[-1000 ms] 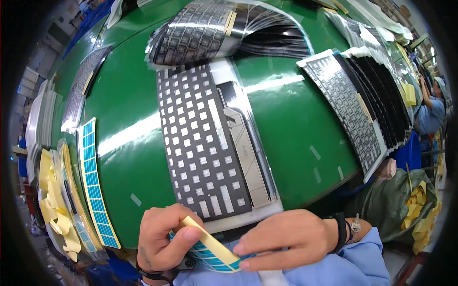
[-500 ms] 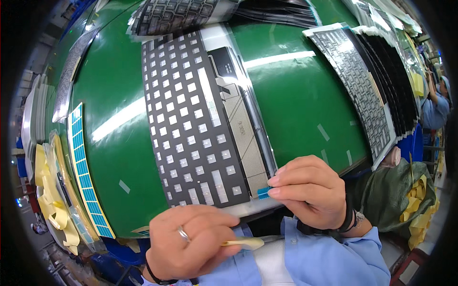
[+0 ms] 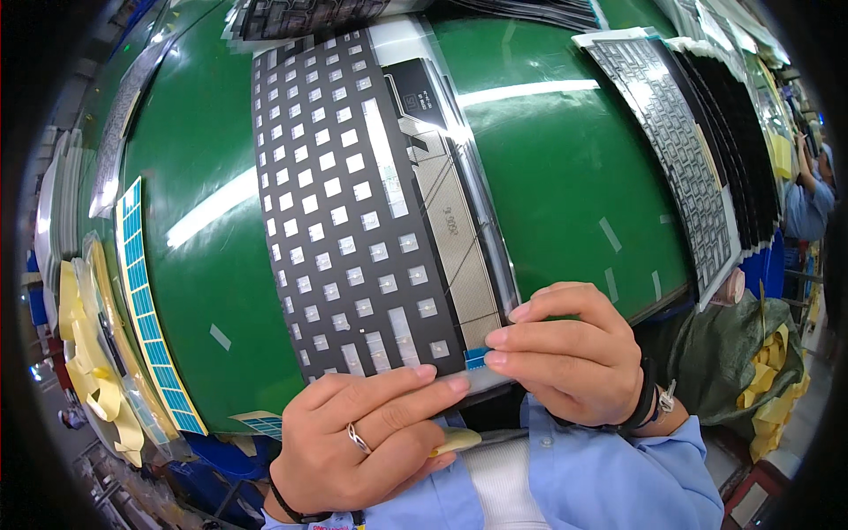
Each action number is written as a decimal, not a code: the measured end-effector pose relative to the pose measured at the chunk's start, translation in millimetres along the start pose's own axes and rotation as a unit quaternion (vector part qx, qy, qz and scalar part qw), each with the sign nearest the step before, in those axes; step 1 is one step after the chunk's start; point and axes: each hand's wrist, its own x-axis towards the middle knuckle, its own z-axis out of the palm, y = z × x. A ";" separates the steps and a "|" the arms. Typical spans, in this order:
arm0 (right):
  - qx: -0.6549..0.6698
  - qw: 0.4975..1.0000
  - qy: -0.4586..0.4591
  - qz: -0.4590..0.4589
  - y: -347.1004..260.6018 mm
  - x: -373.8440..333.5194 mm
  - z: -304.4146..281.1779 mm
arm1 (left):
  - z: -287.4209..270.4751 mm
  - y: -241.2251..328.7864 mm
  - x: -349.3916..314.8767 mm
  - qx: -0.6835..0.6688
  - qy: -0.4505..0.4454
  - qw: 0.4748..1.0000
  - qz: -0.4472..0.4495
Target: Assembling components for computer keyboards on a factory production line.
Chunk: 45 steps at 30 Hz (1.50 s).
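A dark keyboard sheet (image 3: pixel 340 212) with rows of pale squares lies lengthwise in front of me. Along its right side runs a silvery circuit film (image 3: pixel 450 221) with fine lines. My right hand (image 3: pixel 574 358) pinches a small piece of blue tape (image 3: pixel 476 358) between thumb and fingers, at the film's near end. My left hand (image 3: pixel 371 437) rests its outstretched index and middle fingers on the near edge of the keyboard sheet. Its lower fingers and thumb are closed on a pale yellow strip (image 3: pixel 458 440), partly hidden by the hand.
A yellow-backed sheet of blue tape pieces (image 3: pixel 150 309) lies at the left, beside crumpled yellow strips (image 3: pixel 97 380). Stacked keyboard sheets (image 3: pixel 662 132) stand at the right, with more at the far edge (image 3: pixel 309 18). A dark green bag (image 3: pixel 707 353) sits at lower right. Another person works far right.
My left fingers have straightened and moved onto the sheet's near edge. The blue tape in my right hand has shifted slightly left, against the film's end. The view has shifted a little.
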 end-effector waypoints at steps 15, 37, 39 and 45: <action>-0.048 0.995 -0.066 0.056 -4.3 0.4 -18.6 | -3.6 4.7 9.0 0.019 -0.043 0.999 -0.018; 0.419 0.878 0.164 0.161 69.5 204.1 -69.4 | -38.4 -4.8 -28.7 -0.318 0.060 0.944 -0.072; 0.410 0.885 0.197 0.099 113.7 229.0 -80.3 | -43.1 -3.6 -26.1 -0.307 0.075 0.938 -0.142; 0.192 0.979 0.044 0.052 73.9 179.5 -7.8 | -25.3 -16.6 -26.1 -0.286 0.318 0.855 -0.293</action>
